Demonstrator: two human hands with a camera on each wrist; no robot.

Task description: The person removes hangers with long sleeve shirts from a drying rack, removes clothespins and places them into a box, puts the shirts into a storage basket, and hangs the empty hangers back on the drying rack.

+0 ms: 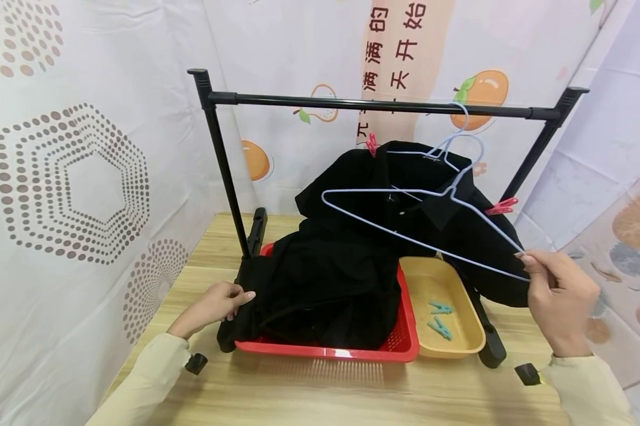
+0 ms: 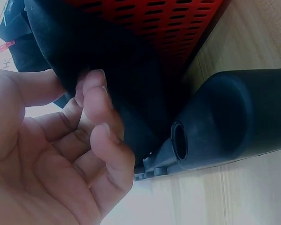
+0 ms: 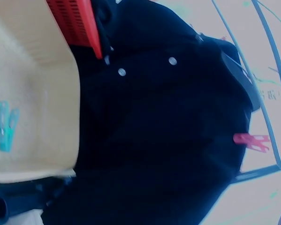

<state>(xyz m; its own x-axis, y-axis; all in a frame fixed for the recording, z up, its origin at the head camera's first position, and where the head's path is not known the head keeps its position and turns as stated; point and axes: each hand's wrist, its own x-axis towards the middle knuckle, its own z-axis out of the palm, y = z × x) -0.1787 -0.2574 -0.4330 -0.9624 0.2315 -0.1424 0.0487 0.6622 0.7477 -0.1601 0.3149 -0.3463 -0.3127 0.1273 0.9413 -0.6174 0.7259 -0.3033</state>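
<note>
A piece of black clothing (image 1: 330, 284) lies heaped in the red basket (image 1: 346, 354) and spills over its left side. There my left hand (image 1: 213, 307) pinches the cloth between thumb and fingers, as the left wrist view also shows. With my right hand (image 1: 562, 299) I grip the right end of a bare light blue hanger (image 1: 396, 234), held up in front of the rack. Behind it, a black button shirt (image 1: 341, 183) hangs from the rack on a second blue hanger (image 1: 466, 112). A pink clothespin (image 1: 372, 145) clips one shoulder, another pink clothespin (image 1: 503, 206) the other.
The black rack (image 1: 320, 102) spans the table, its feet standing beside the basket and tray. Right of the basket is a yellow tray (image 1: 471, 349) holding teal clothespins (image 1: 441, 328). A patterned white curtain (image 1: 165, 59) encloses the back and sides.
</note>
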